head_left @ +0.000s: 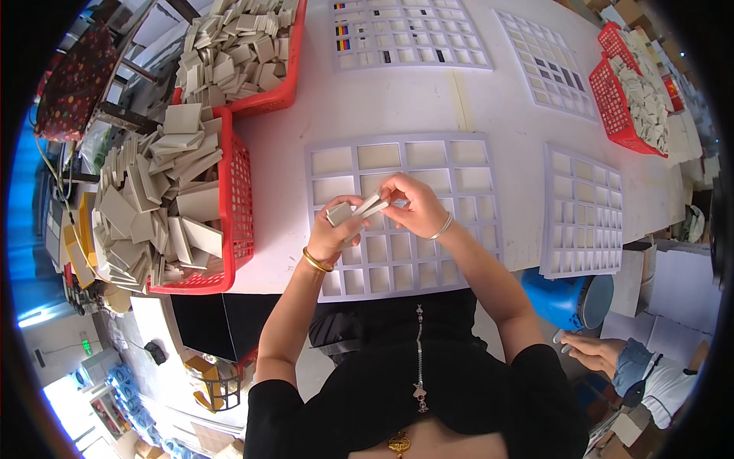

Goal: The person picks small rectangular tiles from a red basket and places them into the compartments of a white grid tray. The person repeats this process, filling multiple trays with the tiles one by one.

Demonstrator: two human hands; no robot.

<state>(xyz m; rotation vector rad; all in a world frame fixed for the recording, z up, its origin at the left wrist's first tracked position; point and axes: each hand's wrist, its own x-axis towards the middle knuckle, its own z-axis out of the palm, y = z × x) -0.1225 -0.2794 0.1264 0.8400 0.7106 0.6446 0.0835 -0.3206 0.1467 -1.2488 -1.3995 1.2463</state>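
Observation:
Several off-white flat tiles are gripped in a stack by my left hand, its fingers wrapped round them. Thin tile pieces stick out toward my right hand, which pinches their ends between thumb and fingers. Both hands hover over a pale lavender grid tray lying at the table's near edge. Its upper compartments are larger than the lower ones, and off-white rectangles show inside several of them. My hands and forearms hide part of the middle and right of the grid.
A red basket heaped with off-white tiles stands at the left, another red basket behind it. More grid trays lie at the far side and right, including a right-hand tray. Red baskets of pieces sit far right. Another person is at lower right.

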